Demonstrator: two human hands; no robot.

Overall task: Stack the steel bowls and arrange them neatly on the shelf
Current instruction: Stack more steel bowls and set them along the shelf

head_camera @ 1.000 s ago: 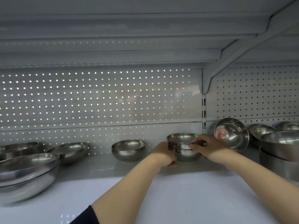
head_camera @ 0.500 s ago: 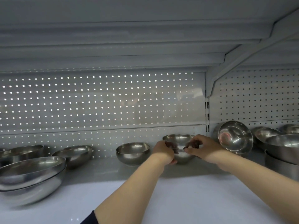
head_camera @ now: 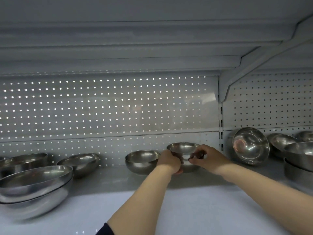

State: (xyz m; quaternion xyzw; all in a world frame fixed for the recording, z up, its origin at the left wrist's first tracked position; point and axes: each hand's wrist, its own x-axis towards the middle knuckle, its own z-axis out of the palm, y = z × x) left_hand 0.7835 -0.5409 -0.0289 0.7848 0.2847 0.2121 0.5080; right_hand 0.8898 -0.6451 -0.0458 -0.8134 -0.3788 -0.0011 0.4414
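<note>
Bare shelf between bowl stacks

Even, cool, fairly dim light fills the view. Bright pinpoints shine through the holes of the perforated back panel on the left, so light comes from behind it; the right panel's holes look dark. The white shelf is brightest near the front, with shadow at the back. The large steel bowls at lower left are smeared. Straight edges bow near the frame's borders.
</note>
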